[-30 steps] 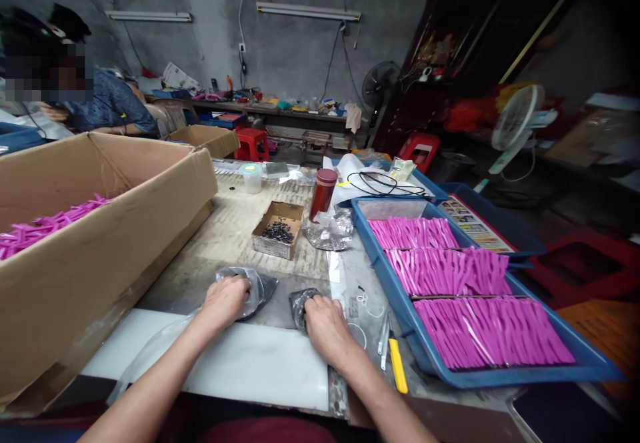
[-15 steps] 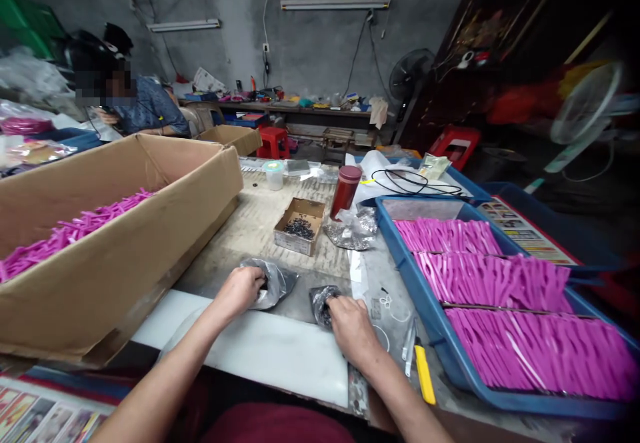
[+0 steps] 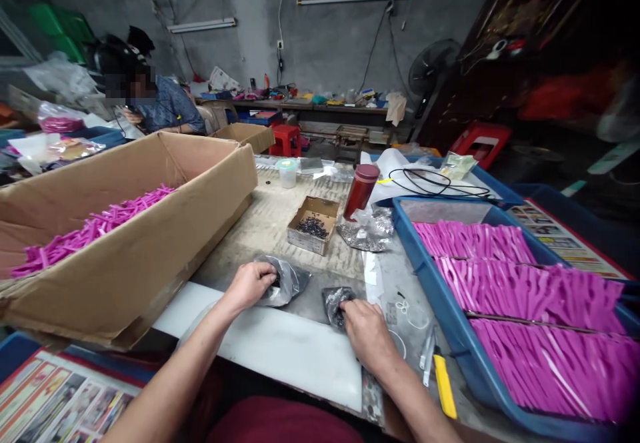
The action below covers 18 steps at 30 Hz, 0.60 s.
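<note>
My left hand reaches into the mouth of a grey plastic bag lying on the table. Its fingers are bent together over dark contents, and what they pinch is too small to make out. To the right, my right hand has its fingertips in the opening of a smaller dark plastic bag. Those fingertips are curled and partly hidden by the bag. Beyond both hands stands a small open cardboard box with small black parts in it.
A large cardboard box of pink pieces stands at left. A blue crate of pink parts is at right, beside a yellow-handled knife. Behind are a dark red canister and a lidded tub. Another person sits far left.
The whole view has shifted, so things appear further right. Both hands stay at their bags, with only slight finger movement.
</note>
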Tool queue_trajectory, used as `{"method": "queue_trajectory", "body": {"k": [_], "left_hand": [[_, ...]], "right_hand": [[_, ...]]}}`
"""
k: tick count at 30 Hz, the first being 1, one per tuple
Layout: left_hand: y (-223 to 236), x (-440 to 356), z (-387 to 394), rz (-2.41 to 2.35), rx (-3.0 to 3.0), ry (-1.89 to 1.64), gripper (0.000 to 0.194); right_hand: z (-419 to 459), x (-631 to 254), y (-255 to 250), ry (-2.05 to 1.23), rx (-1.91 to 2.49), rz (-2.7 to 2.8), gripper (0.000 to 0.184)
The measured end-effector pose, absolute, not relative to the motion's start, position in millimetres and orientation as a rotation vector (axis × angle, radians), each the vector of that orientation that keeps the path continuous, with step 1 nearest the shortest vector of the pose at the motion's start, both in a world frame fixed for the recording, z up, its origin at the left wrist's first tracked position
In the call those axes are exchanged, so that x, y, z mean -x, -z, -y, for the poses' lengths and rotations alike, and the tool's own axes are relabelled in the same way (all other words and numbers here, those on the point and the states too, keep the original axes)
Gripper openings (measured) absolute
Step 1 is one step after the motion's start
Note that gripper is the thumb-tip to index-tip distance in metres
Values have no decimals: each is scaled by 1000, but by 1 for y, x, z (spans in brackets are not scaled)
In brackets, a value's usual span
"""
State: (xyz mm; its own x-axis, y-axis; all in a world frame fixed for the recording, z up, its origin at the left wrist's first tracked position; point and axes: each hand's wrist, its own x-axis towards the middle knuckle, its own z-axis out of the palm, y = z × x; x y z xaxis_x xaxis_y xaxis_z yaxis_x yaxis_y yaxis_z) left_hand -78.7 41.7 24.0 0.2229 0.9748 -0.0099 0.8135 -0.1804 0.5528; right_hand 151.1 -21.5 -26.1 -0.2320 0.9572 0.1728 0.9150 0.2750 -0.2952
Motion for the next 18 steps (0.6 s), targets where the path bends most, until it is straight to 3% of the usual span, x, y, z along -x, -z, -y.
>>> {"method": "queue_trajectory", "body": {"k": [18], "left_hand": [[-15,70,-42,-1732,-1945,-654,15]], "right_hand": [[26,-153,25,-287,1505,1969,15]]}}
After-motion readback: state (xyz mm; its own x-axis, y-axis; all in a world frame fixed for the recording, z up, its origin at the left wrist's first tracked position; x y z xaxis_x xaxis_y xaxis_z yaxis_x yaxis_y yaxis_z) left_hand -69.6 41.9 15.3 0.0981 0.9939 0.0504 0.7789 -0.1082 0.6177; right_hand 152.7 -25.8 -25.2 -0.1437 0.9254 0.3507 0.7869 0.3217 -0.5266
